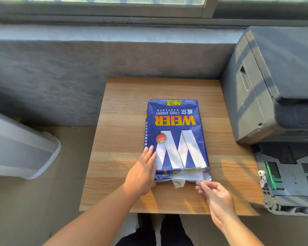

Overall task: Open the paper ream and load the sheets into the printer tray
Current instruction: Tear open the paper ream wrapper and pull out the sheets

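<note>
One ream [176, 137] lies flat on the table [121, 121], near end torn. Left hand [142, 173], open, presses its left edge. Right hand [215, 196] pinches the torn wrapper [203, 177]. Tray [292, 178] open at right.

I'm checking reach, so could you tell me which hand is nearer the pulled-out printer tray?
Right. The right hand is at the ream's torn near corner, towards the tray; the left hand rests on the ream's far side.

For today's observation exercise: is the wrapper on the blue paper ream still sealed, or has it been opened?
Opened at the near end. The wrapper of the paper ream is torn there, white sheets show, and the right hand pinches the loose flap.
</note>
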Motion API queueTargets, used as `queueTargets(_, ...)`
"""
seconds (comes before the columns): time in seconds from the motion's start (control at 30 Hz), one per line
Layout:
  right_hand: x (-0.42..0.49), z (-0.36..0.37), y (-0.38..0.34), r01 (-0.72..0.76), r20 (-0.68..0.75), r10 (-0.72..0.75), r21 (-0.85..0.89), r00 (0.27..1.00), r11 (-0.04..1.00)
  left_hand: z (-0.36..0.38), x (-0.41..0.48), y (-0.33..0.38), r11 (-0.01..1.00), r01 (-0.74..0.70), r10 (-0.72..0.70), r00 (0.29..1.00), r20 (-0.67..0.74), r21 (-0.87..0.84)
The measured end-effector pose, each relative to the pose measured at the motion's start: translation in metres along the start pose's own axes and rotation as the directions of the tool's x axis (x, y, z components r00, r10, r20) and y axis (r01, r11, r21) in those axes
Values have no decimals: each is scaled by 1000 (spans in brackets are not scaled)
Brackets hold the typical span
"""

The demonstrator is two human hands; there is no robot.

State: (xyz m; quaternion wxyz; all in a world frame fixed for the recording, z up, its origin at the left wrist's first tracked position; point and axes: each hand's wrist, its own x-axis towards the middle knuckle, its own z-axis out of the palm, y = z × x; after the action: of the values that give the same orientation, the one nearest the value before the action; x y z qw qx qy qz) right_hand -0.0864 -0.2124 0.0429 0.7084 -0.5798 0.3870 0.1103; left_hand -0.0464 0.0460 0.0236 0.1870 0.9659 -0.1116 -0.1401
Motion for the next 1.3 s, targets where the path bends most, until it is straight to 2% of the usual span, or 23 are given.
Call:
queueTargets(0.07, 6, 5, -2, 28, -25, -32, -116, 999, 993, 0, -13, 3, 997, 60, -59, 998, 15, -40)
queueTargets(0.2, 21, 17, -5, 89, -127, -115, -192, 985, 977, -8, -20, 12, 987, 72, -79, 996, -39, -145)
queueTargets(0.3, 22, 21, -7, 88, -145, -135, -289, 980, 953, -10, -23, 20, 941, 196, -223, 972, -69, -277)
queueTargets(0.43, 23, 24, -3, 23, -207, -116, -403, 971, 915, -4, -28, 25, 956, 164, -188, 979, -76, -245)
queueTargets(0.73, 31, 23, -3, 8, -216, -90, -353, 972, 936, 6, -42, 26, 929, 215, -250, 965, -80, -300)
queueTargets(0.87, 32, 25, -2, 9, -218, -90, -347, 972, 938, 5, -46, 29, 951, 205, -233, 967, -100, -231)
queueTargets(1.03, 35, 25, -4, 4, -211, -81, -344, 974, 939, 4, -39, 30, 998, 63, -59, 990, -129, 30)
queueTargets(1.3, 33, 2, -13, 81, -72, -122, -421, 990, 903, 9, -35, 33, 990, 132, -128, 988, -88, 40)
